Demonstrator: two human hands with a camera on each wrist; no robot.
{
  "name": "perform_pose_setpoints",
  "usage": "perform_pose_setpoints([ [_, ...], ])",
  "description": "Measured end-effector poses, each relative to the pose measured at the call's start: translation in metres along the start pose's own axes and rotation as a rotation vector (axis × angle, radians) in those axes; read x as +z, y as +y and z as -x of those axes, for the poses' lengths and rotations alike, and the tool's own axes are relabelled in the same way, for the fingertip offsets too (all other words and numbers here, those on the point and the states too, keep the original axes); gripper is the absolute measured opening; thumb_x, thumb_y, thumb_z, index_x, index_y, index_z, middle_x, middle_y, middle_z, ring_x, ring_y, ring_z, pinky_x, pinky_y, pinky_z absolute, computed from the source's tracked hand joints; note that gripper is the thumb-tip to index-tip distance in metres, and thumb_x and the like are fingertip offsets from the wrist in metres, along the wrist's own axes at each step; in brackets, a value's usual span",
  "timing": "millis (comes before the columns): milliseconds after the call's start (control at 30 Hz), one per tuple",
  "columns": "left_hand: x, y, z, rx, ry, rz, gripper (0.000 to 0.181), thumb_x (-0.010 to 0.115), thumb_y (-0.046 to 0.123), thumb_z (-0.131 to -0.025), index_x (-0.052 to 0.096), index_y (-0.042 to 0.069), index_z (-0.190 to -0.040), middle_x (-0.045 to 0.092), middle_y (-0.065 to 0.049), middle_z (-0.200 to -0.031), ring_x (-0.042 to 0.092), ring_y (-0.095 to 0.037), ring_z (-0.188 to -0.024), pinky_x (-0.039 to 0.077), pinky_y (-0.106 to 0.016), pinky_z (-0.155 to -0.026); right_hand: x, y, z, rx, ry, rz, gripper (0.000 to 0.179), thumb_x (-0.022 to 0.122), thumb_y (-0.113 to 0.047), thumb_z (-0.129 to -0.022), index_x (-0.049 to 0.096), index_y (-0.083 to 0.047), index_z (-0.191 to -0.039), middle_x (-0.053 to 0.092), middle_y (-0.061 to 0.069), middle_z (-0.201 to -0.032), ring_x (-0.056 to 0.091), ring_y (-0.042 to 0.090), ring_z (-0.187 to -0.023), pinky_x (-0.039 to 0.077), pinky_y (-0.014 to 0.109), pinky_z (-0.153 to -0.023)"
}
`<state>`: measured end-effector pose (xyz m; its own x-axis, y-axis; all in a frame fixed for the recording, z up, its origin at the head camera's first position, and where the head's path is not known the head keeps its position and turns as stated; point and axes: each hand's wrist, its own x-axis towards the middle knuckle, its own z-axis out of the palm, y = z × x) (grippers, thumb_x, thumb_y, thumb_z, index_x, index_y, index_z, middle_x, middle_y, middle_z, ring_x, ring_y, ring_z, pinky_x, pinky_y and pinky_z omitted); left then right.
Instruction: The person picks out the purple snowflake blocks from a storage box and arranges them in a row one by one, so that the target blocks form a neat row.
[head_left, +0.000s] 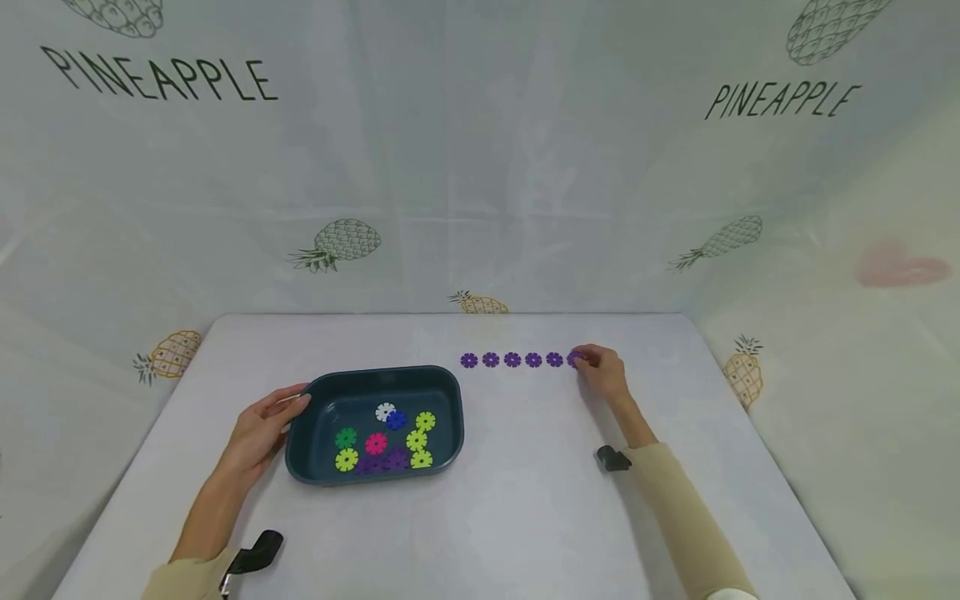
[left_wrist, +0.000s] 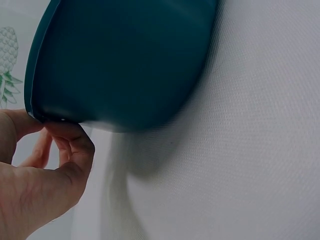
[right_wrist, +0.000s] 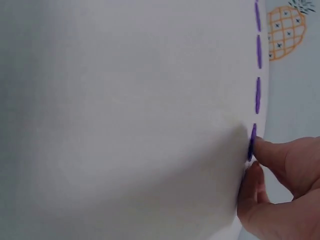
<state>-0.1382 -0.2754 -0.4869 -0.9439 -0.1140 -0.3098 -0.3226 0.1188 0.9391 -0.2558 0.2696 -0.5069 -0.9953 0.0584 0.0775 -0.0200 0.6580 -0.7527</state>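
My left hand [head_left: 258, 433] grips the left end of a dark teal tray [head_left: 295, 454], thumb over its rim. In the left wrist view, the fingers of this hand [left_wrist: 50, 175] curl beneath the rim of the tray [left_wrist: 120, 65]. At the back of the table, a row of purple notched plastic discs [head_left: 512, 360] runs left to right. My right hand [head_left: 603, 375] pinches the purple disc [head_left: 573, 359] at the right end of that row. In the right wrist view, its fingertips meet this disc [right_wrist: 252, 142] close to the table surface.
Inside the tray lie several loose notched discs: yellow [head_left: 416, 440], green [head_left: 346, 438], pink [head_left: 377, 443], white [head_left: 384, 412], blue [head_left: 397, 421] and purple [head_left: 397, 458]. A pineapple-printed curtain [head_left: 517, 167] hangs behind the white table [head_left: 517, 517].
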Motion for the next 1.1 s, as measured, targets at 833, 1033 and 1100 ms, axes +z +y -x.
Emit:
perform_pose_setpoints([
  [833,0.0,0.0,0.001,0.001,-0.002,-0.016,0.069,0.069,0.05,-0.096,0.051,0.009,-0.148,0.062,0.018,-0.115,0.058,0.001,-0.106,0.051,-0.018,-0.084,0.019,-0.043,0.023,-0.199,0.045,-0.074,0.021,0.066,0.0,-0.097,0.066,0.008,-0.117,0.063,0.026,-0.113,0.062,0.039,-0.105,0.051,0.05,-0.096],
  [1033,-0.001,-0.001,0.0,0.007,-0.001,0.002,0.062,0.07,0.048,-0.096,0.055,0.011,-0.145,0.063,0.022,-0.109,0.058,0.001,-0.103,0.051,-0.019,-0.083,0.028,-0.062,0.03,-0.265,0.013,-0.095,0.021,0.067,-0.001,-0.097,0.068,0.005,-0.117,0.065,0.021,-0.112,0.062,0.035,-0.105,0.052,0.047,-0.095],
  [1100,0.0,-0.001,0.0,0.01,0.0,0.004,0.061,0.07,0.047,-0.097,0.055,0.011,-0.144,0.064,0.022,-0.108,0.059,0.001,-0.103,0.051,-0.019,-0.082,0.032,-0.068,0.033,-0.294,0.002,-0.103,0.021,0.067,-0.002,-0.097,0.068,0.004,-0.117,0.065,0.019,-0.113,0.063,0.033,-0.106,0.052,0.046,-0.095],
])
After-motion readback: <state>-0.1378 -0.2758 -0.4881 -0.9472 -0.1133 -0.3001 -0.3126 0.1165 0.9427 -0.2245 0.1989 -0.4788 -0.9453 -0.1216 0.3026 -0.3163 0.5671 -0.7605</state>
